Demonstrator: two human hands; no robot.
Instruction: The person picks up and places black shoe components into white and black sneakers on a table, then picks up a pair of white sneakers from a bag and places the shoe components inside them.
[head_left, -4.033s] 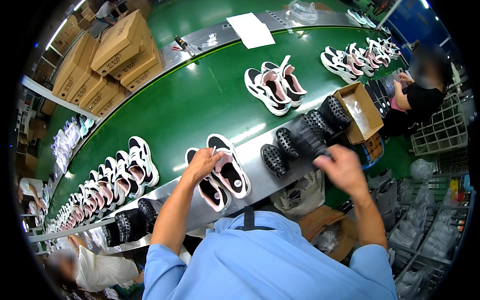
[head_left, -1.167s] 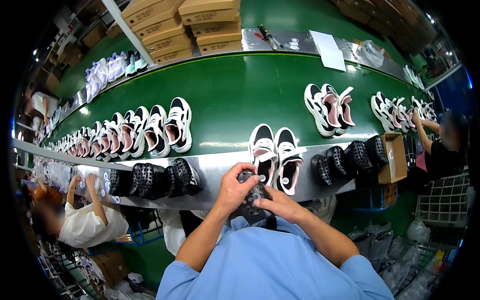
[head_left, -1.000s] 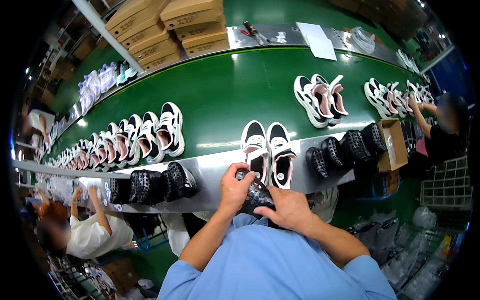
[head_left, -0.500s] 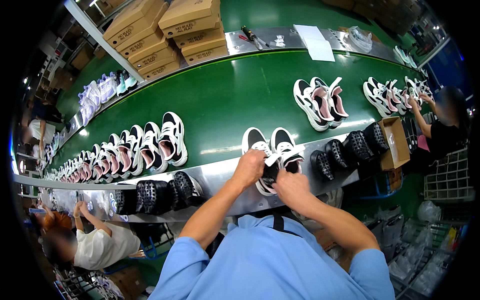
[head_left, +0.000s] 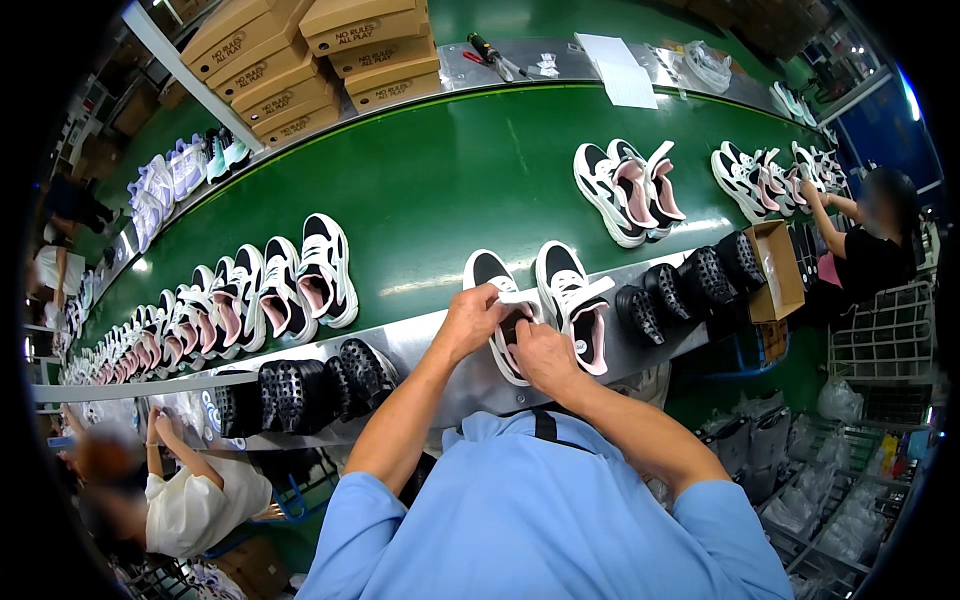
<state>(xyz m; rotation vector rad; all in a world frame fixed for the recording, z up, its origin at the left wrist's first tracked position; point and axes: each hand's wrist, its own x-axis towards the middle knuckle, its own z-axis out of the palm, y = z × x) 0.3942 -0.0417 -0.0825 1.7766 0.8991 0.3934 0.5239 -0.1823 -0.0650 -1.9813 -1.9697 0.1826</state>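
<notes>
A pair of black, white and pink sneakers stands at the near edge of the green conveyor belt [head_left: 450, 190]. My left hand [head_left: 470, 320] grips the opening of the left sneaker [head_left: 488, 272]. My right hand [head_left: 540, 355] presses a black insole [head_left: 514, 324] into that sneaker; most of the insole is hidden by my fingers. The right sneaker [head_left: 578, 305] of the pair stands untouched just beside my right hand, with its pink lining showing.
Black insoles stand in rows on the metal ledge, left [head_left: 300, 390] and right [head_left: 690, 285] of my hands. An open cardboard box [head_left: 780, 270] sits at the ledge's right end. More sneakers [head_left: 280, 290] line the belt; shoe boxes [head_left: 330, 50] are stacked beyond. Co-workers sit at right [head_left: 870, 240] and lower left [head_left: 190, 490].
Both hands held the black insole close to my chest a second ago. They have moved forward to the left sneaker, and the insole is now going into it.
</notes>
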